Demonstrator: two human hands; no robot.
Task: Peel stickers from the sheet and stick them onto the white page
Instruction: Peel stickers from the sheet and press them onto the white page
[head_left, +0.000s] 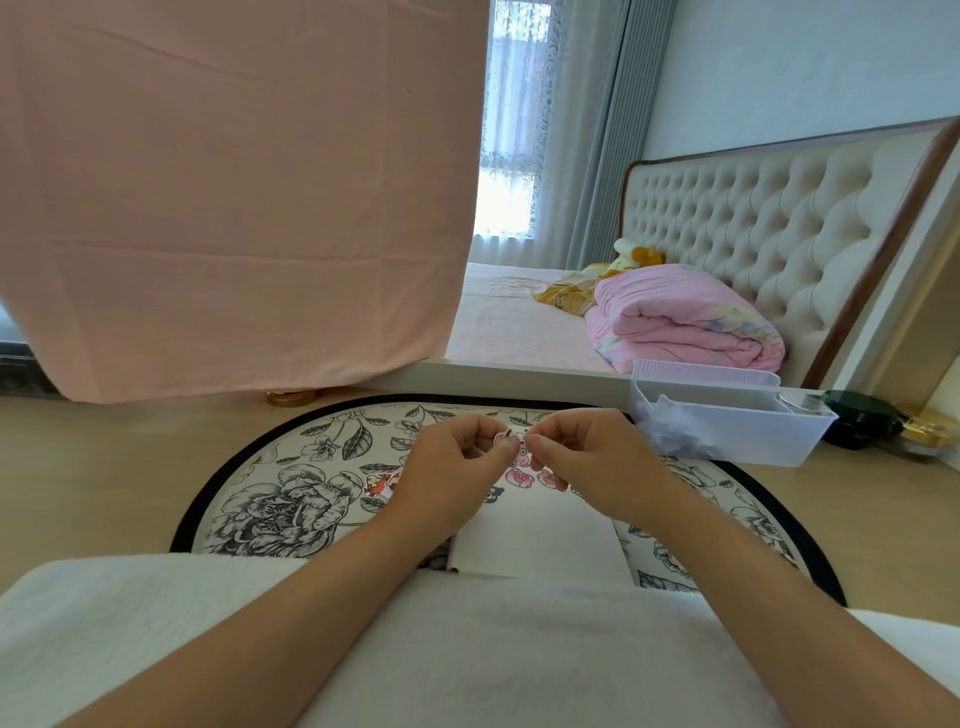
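1. A clear plastic bin (737, 441), right of centre, holds pale bits too blurred to name.
2. The left hand (457, 467) and right hand (587, 457) meet mid-frame, both pinching one small sticker (511, 439).
3. Below them the white page (540, 535), bearing pink stickers (522, 477), lies on a round floral mat (291, 493); a bed (519, 322) stands behind.

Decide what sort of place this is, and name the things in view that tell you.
Most likely a home bedroom: a bed with a tufted headboard, a folded pink quilt lying on it, and a curtained window behind.
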